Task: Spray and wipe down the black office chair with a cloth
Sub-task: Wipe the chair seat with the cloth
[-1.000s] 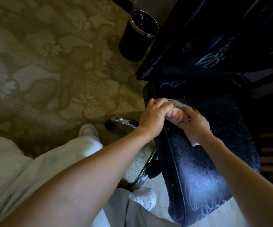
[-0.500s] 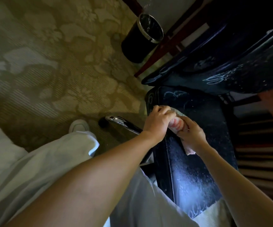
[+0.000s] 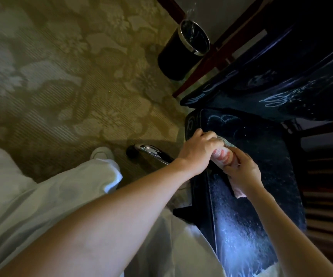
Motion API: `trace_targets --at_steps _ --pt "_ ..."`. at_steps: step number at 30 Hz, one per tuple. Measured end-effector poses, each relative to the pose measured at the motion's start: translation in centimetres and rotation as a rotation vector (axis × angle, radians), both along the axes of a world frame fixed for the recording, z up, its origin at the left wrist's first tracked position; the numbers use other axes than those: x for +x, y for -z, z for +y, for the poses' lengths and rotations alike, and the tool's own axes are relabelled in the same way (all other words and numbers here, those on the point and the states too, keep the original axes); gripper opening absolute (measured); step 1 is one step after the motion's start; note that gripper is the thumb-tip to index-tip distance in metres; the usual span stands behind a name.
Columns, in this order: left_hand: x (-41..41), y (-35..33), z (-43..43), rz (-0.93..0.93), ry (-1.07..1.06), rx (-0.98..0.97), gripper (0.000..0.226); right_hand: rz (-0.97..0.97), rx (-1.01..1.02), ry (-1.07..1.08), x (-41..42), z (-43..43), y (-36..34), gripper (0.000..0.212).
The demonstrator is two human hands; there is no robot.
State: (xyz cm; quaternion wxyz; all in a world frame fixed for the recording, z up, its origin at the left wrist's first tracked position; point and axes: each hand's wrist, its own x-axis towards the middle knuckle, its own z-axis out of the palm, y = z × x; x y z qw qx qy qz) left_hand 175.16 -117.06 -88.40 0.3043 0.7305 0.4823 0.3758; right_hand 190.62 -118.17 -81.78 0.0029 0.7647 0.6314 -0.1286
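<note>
The black office chair (image 3: 261, 156) stands at the right, its seat speckled with white spray droplets and faint scribble marks; its backrest (image 3: 281, 90) rises at the upper right. A bunched pink and pale green cloth (image 3: 222, 154) lies over the seat's left edge. My left hand (image 3: 198, 151) grips one end of the cloth with curled fingers. My right hand (image 3: 241, 172) holds the other end, and a pink corner of cloth (image 3: 239, 191) hangs below my wrist. No spray bottle is in view.
A black waste bin (image 3: 183, 50) with a chrome rim and liner stands on the floral carpet (image 3: 61, 76) beyond the chair. A chrome chair base leg (image 3: 151, 152) juts left by my white shoe (image 3: 101, 153). Dark wooden furniture legs (image 3: 201, 66) run behind the chair.
The view has shifted, so the chair and bin sit a little differently in frame. Both hands stay on the cloth at the seat's left edge, barely moved.
</note>
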Motion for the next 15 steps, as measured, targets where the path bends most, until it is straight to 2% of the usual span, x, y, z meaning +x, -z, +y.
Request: trace_targets --at_steps 4,10,15 --pt "0.5 0.1 -0.2 -0.004 -0.019 -0.003 0.048 -0.011 0.003 0.004 0.1 -0.1 0.1 0.058" --pt "0.0 0.1 -0.1 0.006 0.001 0.016 0.058 -0.023 0.018 -0.031 0.0 -0.4 -0.1 0.059" --pt "-0.3 0.1 0.0 -0.076 -0.053 0.087 0.051 0.005 0.11 -0.074 -1.0 -0.3 -0.6 0.054"
